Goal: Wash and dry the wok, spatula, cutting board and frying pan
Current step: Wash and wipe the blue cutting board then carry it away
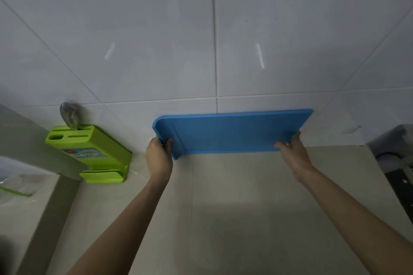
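Note:
A blue cutting board (230,133) stands on its long edge at the back of the beige counter (234,196), leaning toward the white tiled wall. My left hand (159,158) grips its left end, thumb on the front face. At the right end, my right hand (292,152) holds the board, thumb on the front. The wok, spatula and frying pan are out of view.
A green knife block (93,152) with a grey handle sticking out stands at the back left of the counter. A raised ledge (33,140) and a clear container with a green strip (15,190) sit at far left. Dark stove parts (397,163) show at far right.

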Action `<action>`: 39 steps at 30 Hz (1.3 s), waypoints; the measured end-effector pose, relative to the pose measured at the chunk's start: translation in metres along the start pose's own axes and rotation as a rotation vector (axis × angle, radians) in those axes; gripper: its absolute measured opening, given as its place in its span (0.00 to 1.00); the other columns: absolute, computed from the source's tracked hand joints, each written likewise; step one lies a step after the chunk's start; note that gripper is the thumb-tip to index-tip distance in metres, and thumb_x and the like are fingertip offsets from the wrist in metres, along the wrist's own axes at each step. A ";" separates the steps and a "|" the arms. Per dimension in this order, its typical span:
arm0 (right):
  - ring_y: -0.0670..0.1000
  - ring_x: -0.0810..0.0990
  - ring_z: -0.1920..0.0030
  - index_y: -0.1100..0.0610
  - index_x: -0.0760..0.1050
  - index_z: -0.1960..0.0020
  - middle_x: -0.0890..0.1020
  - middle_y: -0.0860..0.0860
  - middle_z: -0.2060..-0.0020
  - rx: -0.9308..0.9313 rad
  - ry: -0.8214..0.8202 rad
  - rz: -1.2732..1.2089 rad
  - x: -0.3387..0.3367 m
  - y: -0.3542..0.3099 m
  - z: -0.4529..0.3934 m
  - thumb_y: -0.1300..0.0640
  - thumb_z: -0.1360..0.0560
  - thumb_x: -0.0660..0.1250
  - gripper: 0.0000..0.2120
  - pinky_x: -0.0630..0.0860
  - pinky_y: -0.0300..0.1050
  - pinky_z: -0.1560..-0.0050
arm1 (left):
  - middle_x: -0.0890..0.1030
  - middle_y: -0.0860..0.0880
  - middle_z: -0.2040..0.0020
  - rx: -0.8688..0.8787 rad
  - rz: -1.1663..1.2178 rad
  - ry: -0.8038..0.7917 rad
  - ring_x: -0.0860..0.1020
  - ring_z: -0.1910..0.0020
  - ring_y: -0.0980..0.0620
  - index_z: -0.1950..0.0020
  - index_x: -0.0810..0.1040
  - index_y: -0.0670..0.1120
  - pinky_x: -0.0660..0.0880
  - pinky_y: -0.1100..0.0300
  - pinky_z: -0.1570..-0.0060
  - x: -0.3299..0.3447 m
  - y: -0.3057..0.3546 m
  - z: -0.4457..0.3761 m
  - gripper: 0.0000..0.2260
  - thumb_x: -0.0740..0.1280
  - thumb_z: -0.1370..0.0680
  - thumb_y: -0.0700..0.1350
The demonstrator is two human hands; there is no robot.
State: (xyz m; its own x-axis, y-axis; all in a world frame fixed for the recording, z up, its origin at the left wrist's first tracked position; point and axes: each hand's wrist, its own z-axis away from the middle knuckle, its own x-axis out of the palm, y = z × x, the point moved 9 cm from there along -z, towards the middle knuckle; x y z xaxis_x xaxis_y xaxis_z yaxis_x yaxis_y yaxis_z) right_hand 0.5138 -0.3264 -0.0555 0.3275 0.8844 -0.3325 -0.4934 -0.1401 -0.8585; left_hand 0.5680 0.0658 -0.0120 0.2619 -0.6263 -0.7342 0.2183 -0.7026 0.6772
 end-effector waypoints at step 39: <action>0.50 0.80 0.61 0.56 0.76 0.53 0.83 0.54 0.63 -0.129 -0.758 0.206 0.167 0.076 0.324 0.66 0.23 0.62 0.07 0.72 0.41 0.57 | 0.80 0.50 0.59 -0.218 0.127 -0.183 0.80 0.59 0.50 0.57 0.77 0.45 0.76 0.52 0.55 -0.201 -0.175 0.278 0.04 0.64 0.24 0.40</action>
State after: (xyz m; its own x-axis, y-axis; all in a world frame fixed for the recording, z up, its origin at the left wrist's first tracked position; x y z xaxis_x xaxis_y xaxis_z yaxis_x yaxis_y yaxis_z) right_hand 0.2696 -0.0450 -0.0500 -0.4209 0.8905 -0.1729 -0.3720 -0.3433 -0.8624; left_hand 0.2154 0.2207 0.0044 0.1312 -0.7685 -0.6262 0.3967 -0.5382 0.7436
